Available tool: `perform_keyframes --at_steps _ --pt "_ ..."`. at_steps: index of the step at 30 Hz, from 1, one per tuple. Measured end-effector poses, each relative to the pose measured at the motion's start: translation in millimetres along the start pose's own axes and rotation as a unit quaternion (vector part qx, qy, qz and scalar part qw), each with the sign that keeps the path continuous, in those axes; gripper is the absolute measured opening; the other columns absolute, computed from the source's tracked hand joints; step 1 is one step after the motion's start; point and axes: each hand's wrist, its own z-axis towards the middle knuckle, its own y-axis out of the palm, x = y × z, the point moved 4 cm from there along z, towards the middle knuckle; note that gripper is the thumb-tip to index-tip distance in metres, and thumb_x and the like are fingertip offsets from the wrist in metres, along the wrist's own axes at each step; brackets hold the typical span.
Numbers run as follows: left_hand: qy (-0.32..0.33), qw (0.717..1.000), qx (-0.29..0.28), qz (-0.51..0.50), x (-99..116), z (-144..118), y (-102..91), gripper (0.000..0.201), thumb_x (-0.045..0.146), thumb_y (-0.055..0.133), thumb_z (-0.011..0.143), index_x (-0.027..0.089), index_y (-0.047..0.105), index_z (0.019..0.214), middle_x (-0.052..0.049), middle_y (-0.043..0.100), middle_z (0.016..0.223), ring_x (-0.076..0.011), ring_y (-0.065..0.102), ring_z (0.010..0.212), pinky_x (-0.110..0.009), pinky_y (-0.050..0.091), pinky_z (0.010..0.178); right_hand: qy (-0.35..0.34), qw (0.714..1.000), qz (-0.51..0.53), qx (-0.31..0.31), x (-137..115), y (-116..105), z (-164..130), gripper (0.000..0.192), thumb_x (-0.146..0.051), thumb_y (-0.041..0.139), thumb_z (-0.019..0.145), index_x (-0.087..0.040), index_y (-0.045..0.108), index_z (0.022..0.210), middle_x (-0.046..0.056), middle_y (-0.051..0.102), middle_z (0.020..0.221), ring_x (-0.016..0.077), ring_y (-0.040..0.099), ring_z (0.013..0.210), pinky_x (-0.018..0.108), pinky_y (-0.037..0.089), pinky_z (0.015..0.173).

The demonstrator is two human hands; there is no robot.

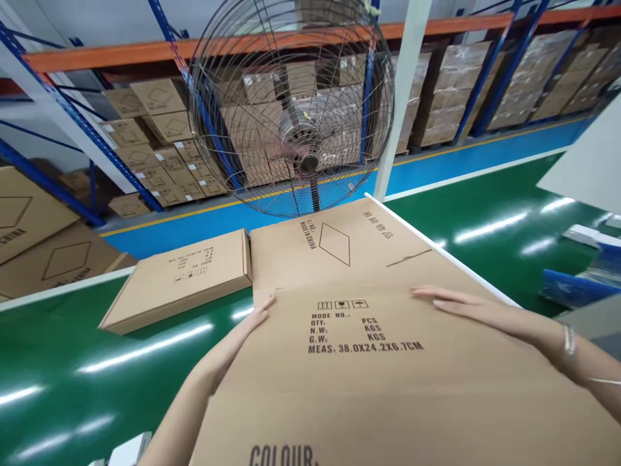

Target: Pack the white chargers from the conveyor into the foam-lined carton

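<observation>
Warehouse racking stacked with cartons fills the background behind a large standing fan (292,107) on the green floor (72,362). Up close, a flattened cardboard box (349,336) lies unfolded, its printed panel facing up. The left hand (257,314) rests open at the box's left edge, fingers flat; the right hand (458,303) lies open and flat near its right edge. No flaps look raised, so shaping seems unstarted. A closed flat carton (179,278) sits just left of it.
</observation>
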Motion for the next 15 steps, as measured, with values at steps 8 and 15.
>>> perform_keyframes --at_steps 8,15 --pt "-0.003 0.999 0.020 0.032 -10.7 -26.5 6.9 0.054 0.051 0.038 0.083 0.032 0.032 0.133 0.002 0.023 0.142 -0.0232 0.019 0.132 -0.044 0.014 0.108 0.006 1.000 -0.014 -0.002 41.2 23.0 -57.8 0.048 -0.052 0.036 0.085 -0.035 0.042 0.129 -0.006 0.026 0.143 0.0213 0.023 0.129 0.039 0.018 0.104" --pt "0.081 0.965 0.071 0.238 -56.8 -37.1 42.1 0.052 0.036 0.033 0.085 0.021 0.033 0.135 -0.003 0.025 0.143 -0.0202 0.020 0.132 -0.040 0.016 0.110 -0.035 0.990 -0.128 0.051 71.6 63.2 -71.9 0.052 -0.047 0.029 0.087 -0.034 0.026 0.137 -0.004 0.020 0.145 0.0222 0.022 0.130 0.044 0.016 0.105"
